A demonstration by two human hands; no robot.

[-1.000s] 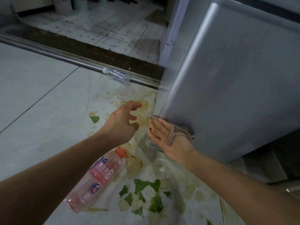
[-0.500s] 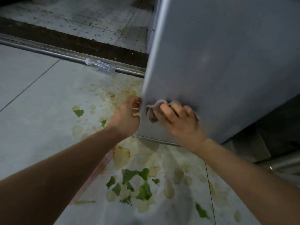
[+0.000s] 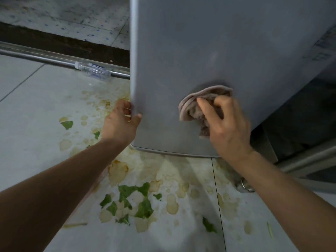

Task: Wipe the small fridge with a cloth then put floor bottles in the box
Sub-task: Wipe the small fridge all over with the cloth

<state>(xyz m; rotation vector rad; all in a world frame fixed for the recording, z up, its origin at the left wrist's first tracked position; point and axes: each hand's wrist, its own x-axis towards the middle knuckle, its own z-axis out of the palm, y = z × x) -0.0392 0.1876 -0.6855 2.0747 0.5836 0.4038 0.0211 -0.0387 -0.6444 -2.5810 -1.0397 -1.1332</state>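
Head view: our right hand (image 3: 227, 124) pinches the bunched cloth (image 3: 198, 104) against the fridge (image 3: 209, 51) front, and our left hand (image 3: 121, 122) curls round its left edge. Unwiped panel lies above the cloth.

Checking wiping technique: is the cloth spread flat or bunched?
Bunched: the cloth sits crumpled under the right hand, folds showing, against the fridge.

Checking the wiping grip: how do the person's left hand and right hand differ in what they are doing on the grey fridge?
The right hand grips a bunched pinkish-brown cloth; the left hand holds none. The right hand presses on the broad front of the grey fridge; the left hand grips its lower left edge, thumb on the front. Both touch the fridge low down.
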